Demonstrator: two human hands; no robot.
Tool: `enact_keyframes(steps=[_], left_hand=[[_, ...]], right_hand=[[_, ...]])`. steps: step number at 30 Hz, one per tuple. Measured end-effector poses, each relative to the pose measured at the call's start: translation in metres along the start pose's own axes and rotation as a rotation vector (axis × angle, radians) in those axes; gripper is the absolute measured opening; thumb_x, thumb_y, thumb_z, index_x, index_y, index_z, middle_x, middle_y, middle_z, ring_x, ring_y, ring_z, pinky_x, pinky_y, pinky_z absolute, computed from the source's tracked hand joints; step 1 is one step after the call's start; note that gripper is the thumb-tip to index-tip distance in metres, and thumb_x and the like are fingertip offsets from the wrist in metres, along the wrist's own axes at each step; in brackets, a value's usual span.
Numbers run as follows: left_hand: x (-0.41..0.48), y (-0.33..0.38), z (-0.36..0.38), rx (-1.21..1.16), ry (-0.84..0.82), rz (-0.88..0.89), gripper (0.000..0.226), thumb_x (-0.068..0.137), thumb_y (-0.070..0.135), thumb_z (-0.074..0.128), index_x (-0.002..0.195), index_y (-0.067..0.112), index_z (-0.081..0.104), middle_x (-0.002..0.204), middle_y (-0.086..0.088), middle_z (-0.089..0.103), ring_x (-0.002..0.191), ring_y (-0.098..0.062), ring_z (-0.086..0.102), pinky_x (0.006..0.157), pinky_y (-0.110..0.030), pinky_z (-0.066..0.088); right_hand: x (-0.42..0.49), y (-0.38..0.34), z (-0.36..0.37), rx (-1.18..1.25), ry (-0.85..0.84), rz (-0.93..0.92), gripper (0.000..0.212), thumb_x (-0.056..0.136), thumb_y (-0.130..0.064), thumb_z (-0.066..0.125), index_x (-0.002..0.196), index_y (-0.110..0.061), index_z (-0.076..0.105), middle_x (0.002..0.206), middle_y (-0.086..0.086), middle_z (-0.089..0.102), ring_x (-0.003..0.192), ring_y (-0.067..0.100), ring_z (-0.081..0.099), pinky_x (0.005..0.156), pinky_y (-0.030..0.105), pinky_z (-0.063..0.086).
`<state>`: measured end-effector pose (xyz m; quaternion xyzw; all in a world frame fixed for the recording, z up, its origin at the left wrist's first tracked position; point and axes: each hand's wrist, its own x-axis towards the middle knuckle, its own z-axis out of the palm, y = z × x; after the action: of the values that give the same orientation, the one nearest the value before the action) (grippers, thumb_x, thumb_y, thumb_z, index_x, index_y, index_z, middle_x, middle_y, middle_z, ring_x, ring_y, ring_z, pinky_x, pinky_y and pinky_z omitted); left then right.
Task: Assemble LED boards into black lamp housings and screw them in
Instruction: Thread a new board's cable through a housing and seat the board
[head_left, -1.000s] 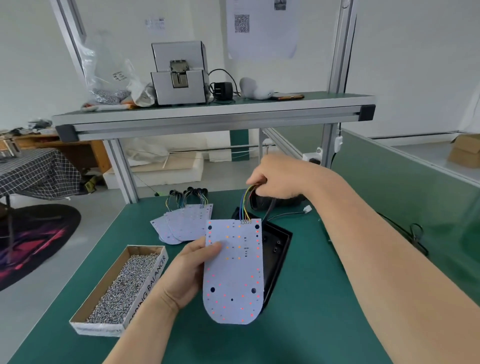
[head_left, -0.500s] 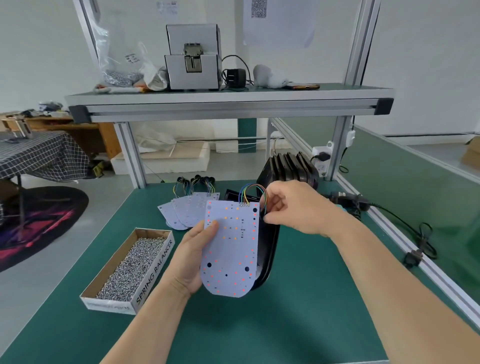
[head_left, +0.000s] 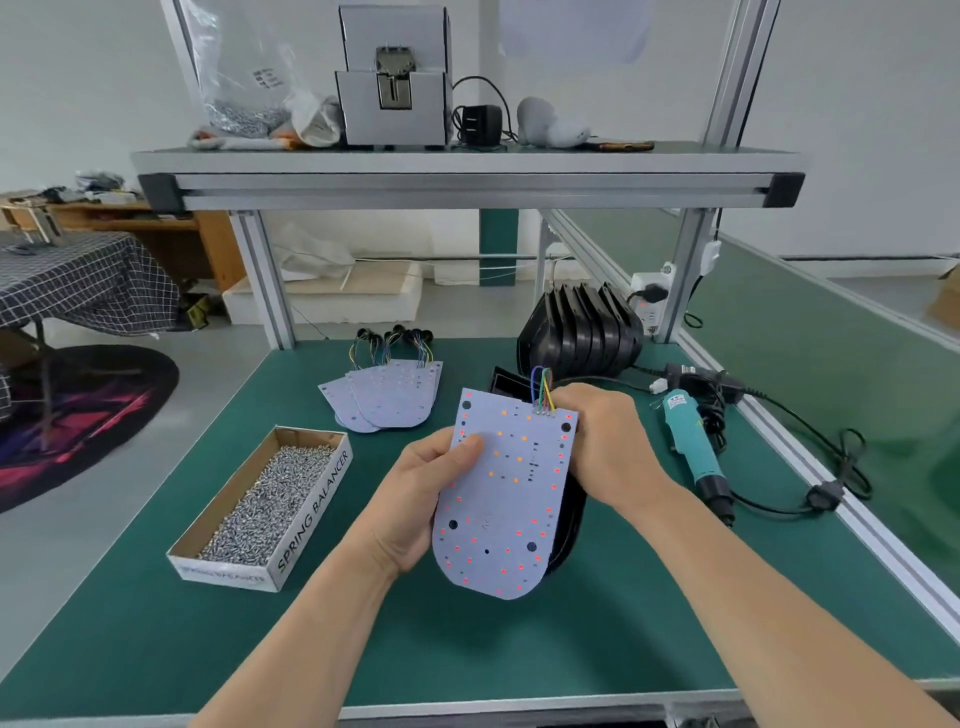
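A pale LED board (head_left: 506, 499) with red and orange dots and coloured wires at its top is held tilted above the green bench. My left hand (head_left: 423, 499) grips its left edge, thumb on the face. Behind the board sits a black lamp housing (head_left: 567, 525), mostly hidden, and my right hand (head_left: 602, 441) grips its upper right side next to the wires. More LED boards (head_left: 384, 397) lie fanned out at the back. A stack of black housings (head_left: 582, 332) stands behind them to the right.
A cardboard box of screws (head_left: 270, 501) lies at the left. A teal electric screwdriver (head_left: 693, 447) with its black cable rests on the right. A metal shelf (head_left: 467, 179) overhead carries a grey machine, a bag and a charger.
The board and housing have come closer to me and lifted off the bench. My right hand moved from the wires down to the housing's right side. The view tilted down.
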<state>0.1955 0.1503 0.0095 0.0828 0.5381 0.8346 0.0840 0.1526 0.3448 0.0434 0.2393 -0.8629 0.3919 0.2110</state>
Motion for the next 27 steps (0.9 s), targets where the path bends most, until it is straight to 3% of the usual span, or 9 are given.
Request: enact_keyframes(steps=[3,5,8,12,15,18,22,27], left_hand=[[0.0,0.001,0.005,0.048,-0.039,-0.003,0.029,0.089,0.027,0.064,0.109,0.008,0.074,0.11,-0.017,0.073,0.095,-0.028,0.072,0.078,-0.038,0.058],[0.0,0.002,0.007,0.088,-0.053,0.003,0.026,0.09,0.027,0.063,0.106,0.01,0.076,0.108,-0.015,0.074,0.093,-0.027,0.072,0.076,-0.036,0.058],[0.0,0.003,0.01,0.144,-0.059,0.011,0.027,0.091,0.027,0.063,0.106,0.007,0.075,0.107,-0.016,0.074,0.092,-0.027,0.072,0.075,-0.034,0.057],[0.002,0.005,0.013,0.188,-0.062,0.01,0.024,0.091,0.026,0.062,0.101,0.01,0.077,0.104,-0.014,0.075,0.088,-0.025,0.072,0.073,-0.031,0.057],[0.002,0.003,0.015,0.184,-0.073,-0.002,0.024,0.091,0.026,0.062,0.101,0.011,0.077,0.104,-0.014,0.075,0.088,-0.024,0.072,0.073,-0.03,0.056],[0.002,0.002,0.016,0.165,-0.071,-0.015,0.027,0.09,0.027,0.062,0.104,0.007,0.076,0.108,-0.017,0.074,0.091,-0.026,0.072,0.074,-0.03,0.056],[0.002,0.002,0.018,0.169,-0.076,-0.027,0.028,0.09,0.028,0.062,0.104,0.008,0.076,0.108,-0.016,0.074,0.092,-0.025,0.072,0.074,-0.029,0.056],[0.002,0.005,0.015,0.159,-0.085,-0.044,0.026,0.09,0.027,0.062,0.102,0.009,0.077,0.105,-0.014,0.075,0.088,-0.024,0.073,0.071,-0.028,0.057]], right_hand=[[-0.007,0.0,0.009,0.207,0.071,0.196,0.039,0.076,0.0,0.057,0.06,-0.012,0.024,0.063,-0.003,0.023,0.065,0.011,0.015,0.054,0.028,0.013],[-0.009,0.001,0.012,0.44,0.092,0.349,0.035,0.083,0.012,0.055,0.062,0.004,0.028,0.067,0.006,0.023,0.063,0.01,0.017,0.051,0.023,0.018],[-0.012,0.001,0.011,0.619,0.123,0.453,0.022,0.088,0.016,0.049,0.068,0.016,0.038,0.07,0.009,0.028,0.057,0.008,0.022,0.046,0.015,0.026],[-0.016,0.001,0.009,0.53,0.107,0.38,0.011,0.084,0.022,0.05,0.074,0.021,0.046,0.071,0.016,0.035,0.06,0.008,0.026,0.051,0.015,0.028],[-0.015,0.001,0.008,0.469,0.139,0.329,0.01,0.08,0.025,0.051,0.071,0.024,0.047,0.069,0.03,0.039,0.065,0.017,0.026,0.053,0.022,0.026],[-0.014,0.0,0.009,0.466,0.182,0.342,0.007,0.078,0.025,0.053,0.071,0.023,0.051,0.069,0.023,0.043,0.068,0.022,0.028,0.056,0.03,0.025],[-0.016,0.0,0.006,0.243,0.173,0.211,0.01,0.074,0.023,0.062,0.068,0.018,0.058,0.064,0.028,0.051,0.064,0.02,0.034,0.056,0.033,0.028],[-0.017,0.001,0.005,0.45,0.09,0.325,0.005,0.084,0.019,0.056,0.08,0.021,0.055,0.075,0.022,0.045,0.068,0.019,0.033,0.057,0.025,0.032]])
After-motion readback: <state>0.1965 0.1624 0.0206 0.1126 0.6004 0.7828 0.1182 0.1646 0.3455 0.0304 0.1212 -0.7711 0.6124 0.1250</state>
